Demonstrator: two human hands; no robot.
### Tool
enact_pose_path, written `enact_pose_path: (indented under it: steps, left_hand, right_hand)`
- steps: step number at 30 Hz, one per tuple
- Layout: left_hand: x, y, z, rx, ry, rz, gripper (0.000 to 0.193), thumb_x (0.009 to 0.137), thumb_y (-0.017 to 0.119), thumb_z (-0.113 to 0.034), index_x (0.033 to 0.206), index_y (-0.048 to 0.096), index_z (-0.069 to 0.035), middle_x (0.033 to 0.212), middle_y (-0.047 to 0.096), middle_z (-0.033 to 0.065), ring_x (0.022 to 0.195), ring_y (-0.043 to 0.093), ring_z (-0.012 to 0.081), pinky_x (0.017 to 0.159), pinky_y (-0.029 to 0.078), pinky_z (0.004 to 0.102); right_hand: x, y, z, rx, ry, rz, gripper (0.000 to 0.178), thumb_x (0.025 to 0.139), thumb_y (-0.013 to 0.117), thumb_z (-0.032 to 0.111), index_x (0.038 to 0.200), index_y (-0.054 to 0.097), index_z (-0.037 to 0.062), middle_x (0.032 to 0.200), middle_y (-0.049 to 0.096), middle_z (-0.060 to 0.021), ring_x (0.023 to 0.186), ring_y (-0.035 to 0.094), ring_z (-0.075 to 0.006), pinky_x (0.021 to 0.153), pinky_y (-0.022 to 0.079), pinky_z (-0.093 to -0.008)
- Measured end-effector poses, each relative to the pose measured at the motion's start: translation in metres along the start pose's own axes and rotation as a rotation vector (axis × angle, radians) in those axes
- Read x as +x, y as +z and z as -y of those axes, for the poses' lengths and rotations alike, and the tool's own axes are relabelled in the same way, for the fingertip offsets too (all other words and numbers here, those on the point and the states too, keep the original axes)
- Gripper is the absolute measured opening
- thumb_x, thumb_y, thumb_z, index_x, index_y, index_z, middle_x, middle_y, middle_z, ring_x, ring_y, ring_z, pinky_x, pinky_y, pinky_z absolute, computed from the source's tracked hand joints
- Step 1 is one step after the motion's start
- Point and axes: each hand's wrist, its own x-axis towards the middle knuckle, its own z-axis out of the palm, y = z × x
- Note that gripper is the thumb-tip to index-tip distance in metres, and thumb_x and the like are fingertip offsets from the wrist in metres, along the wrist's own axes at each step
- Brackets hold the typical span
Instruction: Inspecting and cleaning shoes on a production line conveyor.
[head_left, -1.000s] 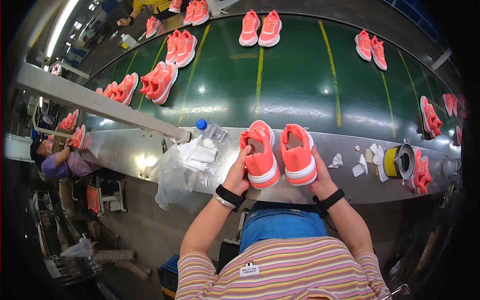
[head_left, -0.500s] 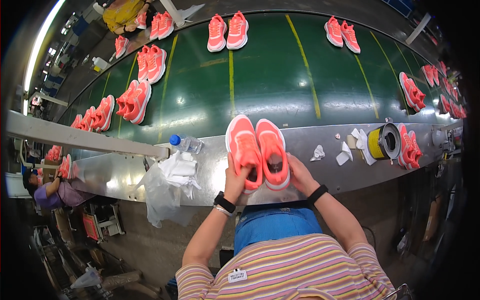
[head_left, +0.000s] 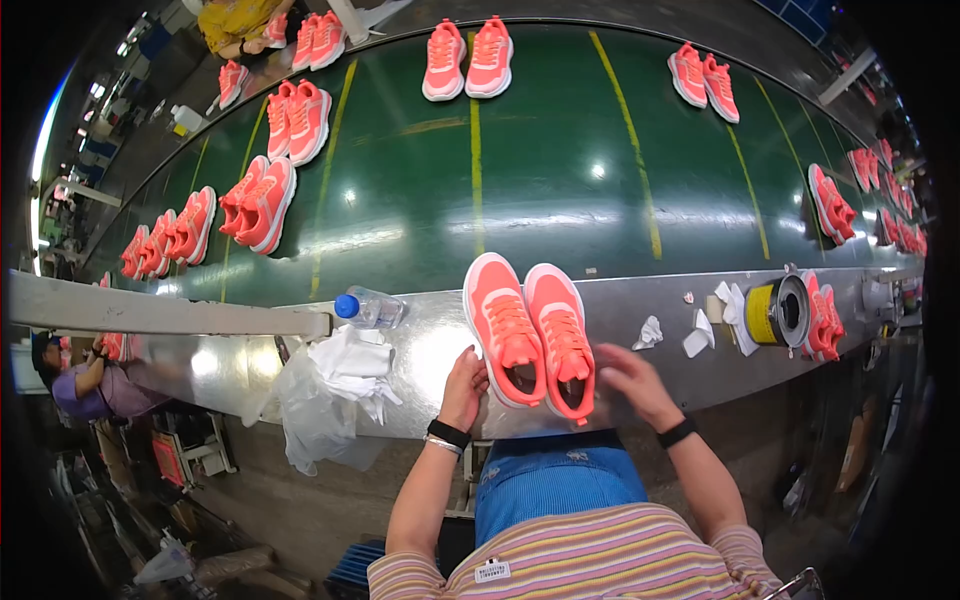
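A pair of coral running shoes with white soles stands side by side on the metal ledge before me, toes pointing away. My left hand [head_left: 464, 389] is beside the heel of the left shoe [head_left: 503, 325], fingers loosely bent and holding nothing; whether a fingertip touches the sole I cannot tell. Just off the outer side of the right shoe [head_left: 564, 335], my right hand [head_left: 636, 383] is open with its fingers spread, slightly blurred. Both shoes are laced, and their dark insoles show through the collars.
Beyond the ledge [head_left: 640, 290] runs a green conveyor belt [head_left: 550, 150] carrying several similar pairs. Left lie a blue-capped bottle [head_left: 372, 308], white cloths [head_left: 352, 362] and a plastic bag [head_left: 315, 405]. Right are paper scraps [head_left: 698, 335] and a yellow-black can [head_left: 777, 313]. Co-workers sit at far left.
Both hands have let go of the shoes. The left has come out of the left shoe's collar, and the right has drawn away from the right shoe's heel. The view has shifted slightly.
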Motion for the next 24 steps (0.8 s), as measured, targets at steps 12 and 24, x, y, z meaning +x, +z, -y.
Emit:
enact_pose_path:
  steps: [12,24]
  left_hand:
    - [0.020,0.021,-0.012,-0.186,0.101,0.125,0.045,0.084,0.072,-0.019,0.116,0.045,-0.003,0.113,0.058,0.0102,0.100,0.060,0.0170,0.090,0.050,0.0328]
    - [-0.020,0.007,-0.014,-0.032,0.164,0.166,0.062,0.092,0.061,-0.028,0.141,0.032,-0.002,0.136,0.046,0.0118,0.119,0.048,0.0181,0.099,0.042,0.0323]
  right_hand:
    - [0.034,-0.034,-0.011,-0.126,-0.054,-0.509,0.012,0.088,0.058,-0.001,0.099,0.062,0.0014,0.092,0.063,-0.0036,0.073,0.059,-0.0096,0.065,0.048,-0.0227]
    - [0.059,0.121,0.129,-0.042,-0.133,0.157,0.013,0.090,0.057,0.001,0.103,0.058,-0.0024,0.086,0.065,-0.0069,0.074,0.063,-0.0112,0.068,0.052,-0.0244]
